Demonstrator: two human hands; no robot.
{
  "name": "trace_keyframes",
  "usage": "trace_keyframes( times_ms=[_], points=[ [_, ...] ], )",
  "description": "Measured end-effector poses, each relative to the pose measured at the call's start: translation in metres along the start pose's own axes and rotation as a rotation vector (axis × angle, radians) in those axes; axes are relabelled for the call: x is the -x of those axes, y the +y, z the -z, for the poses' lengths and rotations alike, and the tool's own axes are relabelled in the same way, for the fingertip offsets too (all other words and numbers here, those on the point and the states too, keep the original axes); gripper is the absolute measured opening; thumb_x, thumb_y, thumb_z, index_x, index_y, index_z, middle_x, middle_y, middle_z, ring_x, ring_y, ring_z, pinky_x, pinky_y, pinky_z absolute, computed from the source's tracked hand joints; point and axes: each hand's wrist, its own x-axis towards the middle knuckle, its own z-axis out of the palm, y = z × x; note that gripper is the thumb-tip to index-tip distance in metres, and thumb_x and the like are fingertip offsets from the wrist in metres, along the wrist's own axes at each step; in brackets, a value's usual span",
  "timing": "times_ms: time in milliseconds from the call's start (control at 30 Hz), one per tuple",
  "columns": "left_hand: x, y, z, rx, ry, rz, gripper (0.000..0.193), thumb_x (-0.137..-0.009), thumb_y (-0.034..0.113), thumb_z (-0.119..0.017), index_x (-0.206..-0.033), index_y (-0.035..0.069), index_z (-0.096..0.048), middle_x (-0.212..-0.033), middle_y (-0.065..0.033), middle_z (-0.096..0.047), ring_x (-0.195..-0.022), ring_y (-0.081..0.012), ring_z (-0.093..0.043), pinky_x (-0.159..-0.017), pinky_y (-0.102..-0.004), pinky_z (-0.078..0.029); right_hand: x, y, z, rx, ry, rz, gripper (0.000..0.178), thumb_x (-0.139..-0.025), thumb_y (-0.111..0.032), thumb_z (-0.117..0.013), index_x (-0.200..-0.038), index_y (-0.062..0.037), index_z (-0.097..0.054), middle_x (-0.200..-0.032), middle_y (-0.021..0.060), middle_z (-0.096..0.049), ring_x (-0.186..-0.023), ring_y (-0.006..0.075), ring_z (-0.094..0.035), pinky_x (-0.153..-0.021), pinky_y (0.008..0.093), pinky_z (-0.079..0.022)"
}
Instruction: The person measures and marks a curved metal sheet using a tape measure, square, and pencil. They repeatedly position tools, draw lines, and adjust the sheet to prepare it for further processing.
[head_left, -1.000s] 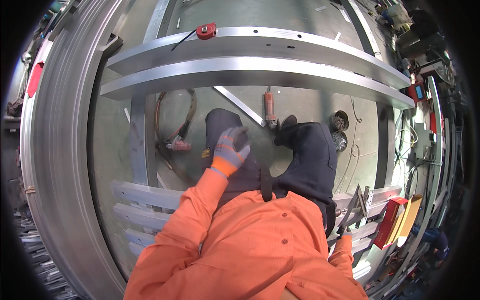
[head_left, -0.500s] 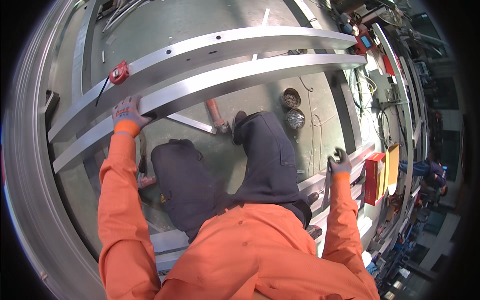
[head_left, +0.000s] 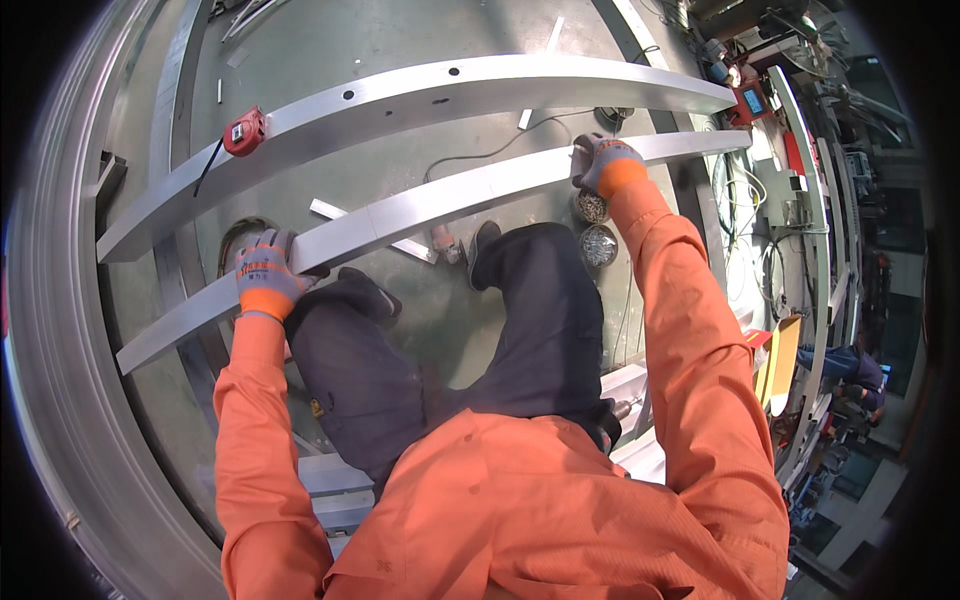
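Note:
A long silver metal bar [head_left: 430, 208] spans the view in front of me, gripped by both gloved hands. My left hand [head_left: 268, 270] is closed round its left part, fingers over the far edge. Toward the right end, my right hand [head_left: 606, 165] is closed over the bar in the same way. Parallel and farther off lies a second metal bar [head_left: 500, 85] with several drilled holes. A red tape measure [head_left: 244, 132] sits on that far bar, a black strap hanging from it.
Two round tins of small fasteners stand by my right arm; the nearer tin [head_left: 598, 245] is fuller in view. A red power tool [head_left: 447, 243] and a loose metal strip [head_left: 400, 245] lie on the floor. An opened yellow carton [head_left: 780, 365] is at right, with cables [head_left: 735, 190] beyond.
My right hand has come up from the lower right and taken hold of the near bar. That bar has shifted toward me, widening the gap to the far bar.

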Motion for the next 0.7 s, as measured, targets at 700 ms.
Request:
trace_keyframes(
  times_ms=[700],
  points=[
    [0.003, -0.021, -0.009, -0.111, -0.101, -0.017, 0.089, -0.059, 0.056, -0.095, -0.131, 0.012, -0.066, -0.137, -0.017, -0.064, -0.128, -0.0409, -0.058, -0.109, -0.0524, -0.046, 0.068, 0.015, -0.047, -0.328, 0.28, 0.105, 0.065, -0.068, -0.02, -0.089, -0.13, -0.0151, -0.068, -0.127, 0.0141, -0.068, -0.116, 0.0388, -0.066, -0.099, 0.0445, -0.056]
  ],
)
